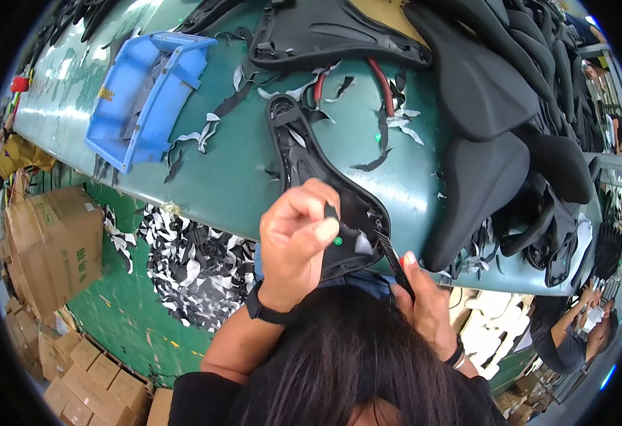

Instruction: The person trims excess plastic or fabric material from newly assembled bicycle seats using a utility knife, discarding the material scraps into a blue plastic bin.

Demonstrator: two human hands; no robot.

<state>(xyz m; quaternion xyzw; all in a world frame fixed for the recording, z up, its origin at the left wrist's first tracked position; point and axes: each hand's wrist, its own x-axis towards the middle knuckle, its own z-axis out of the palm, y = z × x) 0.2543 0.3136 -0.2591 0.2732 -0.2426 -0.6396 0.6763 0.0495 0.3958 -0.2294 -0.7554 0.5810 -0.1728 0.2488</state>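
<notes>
Left fingers (319,236): pinched on a strip (346,228); right fingers (411,268): closed around a knife (397,265), tip over the seat (357,195). Seat: underside up on the tabletop (229,167); likely light, stiff-shelled, soft-skinned; best held by its rim. Around: scraps (209,130), red-handled tool (382,85), bin (176,99); stacked seats (485,78) crowd the right.

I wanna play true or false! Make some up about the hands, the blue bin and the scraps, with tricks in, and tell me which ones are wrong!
1. The left hand pinches a dark strip. True.
2. The right hand holds nothing. False: the right hand holds a slim dark tool.
3. The blue bin is on the floor. False: the blue bin stands on the green table.
4. A heap of black and white scraps lies below the tabletop. True.
5. All the scraps are inside the bin. False: loose scraps lie on the table too.
</notes>
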